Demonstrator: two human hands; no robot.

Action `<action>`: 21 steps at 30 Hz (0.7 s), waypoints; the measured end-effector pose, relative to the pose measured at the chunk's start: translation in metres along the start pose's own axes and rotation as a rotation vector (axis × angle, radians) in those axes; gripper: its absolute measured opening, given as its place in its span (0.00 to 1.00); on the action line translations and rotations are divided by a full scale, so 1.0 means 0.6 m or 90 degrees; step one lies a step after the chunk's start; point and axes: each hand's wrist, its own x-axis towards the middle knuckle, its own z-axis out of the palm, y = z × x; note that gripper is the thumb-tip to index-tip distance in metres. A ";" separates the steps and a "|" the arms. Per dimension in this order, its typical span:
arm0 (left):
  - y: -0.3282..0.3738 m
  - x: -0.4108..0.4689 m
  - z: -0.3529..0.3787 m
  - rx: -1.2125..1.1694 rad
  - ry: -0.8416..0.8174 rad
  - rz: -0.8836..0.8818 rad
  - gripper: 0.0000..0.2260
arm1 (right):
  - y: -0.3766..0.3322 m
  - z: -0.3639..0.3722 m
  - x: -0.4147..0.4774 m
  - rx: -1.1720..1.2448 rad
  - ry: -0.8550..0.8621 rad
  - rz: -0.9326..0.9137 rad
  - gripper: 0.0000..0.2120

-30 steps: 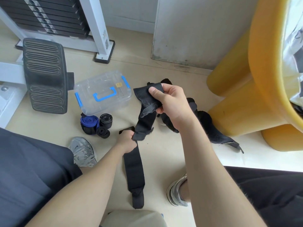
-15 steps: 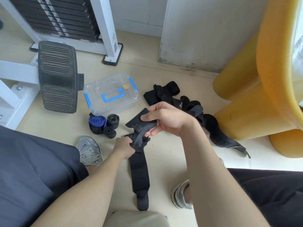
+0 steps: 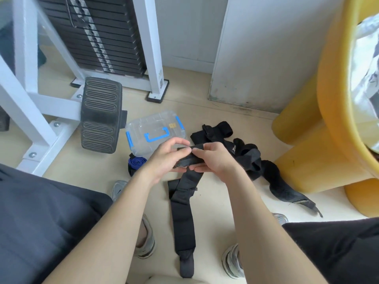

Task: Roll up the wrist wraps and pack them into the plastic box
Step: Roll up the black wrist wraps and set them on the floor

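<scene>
Centrally, both hands — left hand (image 3: 166,158) and right hand (image 3: 215,158) — pinch the folded top of a black wrist wrap (image 3: 182,218) (tail trailing down-frame); the lidded plastic box (image 3: 155,132) sits just above them.

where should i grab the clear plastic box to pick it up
Probably by the blue handle in the middle of the plastic box lid, coming from above: the box sits flat on the floor with the lid up, so a centred lift should stay level.
</scene>
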 end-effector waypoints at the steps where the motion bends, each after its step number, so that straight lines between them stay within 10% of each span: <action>1: 0.005 -0.004 0.001 0.014 -0.011 0.034 0.08 | -0.002 0.001 -0.001 -0.012 0.016 -0.003 0.09; 6: 0.016 -0.016 0.000 0.082 0.049 0.107 0.14 | -0.009 -0.006 -0.012 0.131 0.071 -0.051 0.24; 21: 0.042 -0.005 0.014 0.373 0.222 0.275 0.03 | -0.013 -0.014 -0.021 0.016 0.083 -0.242 0.08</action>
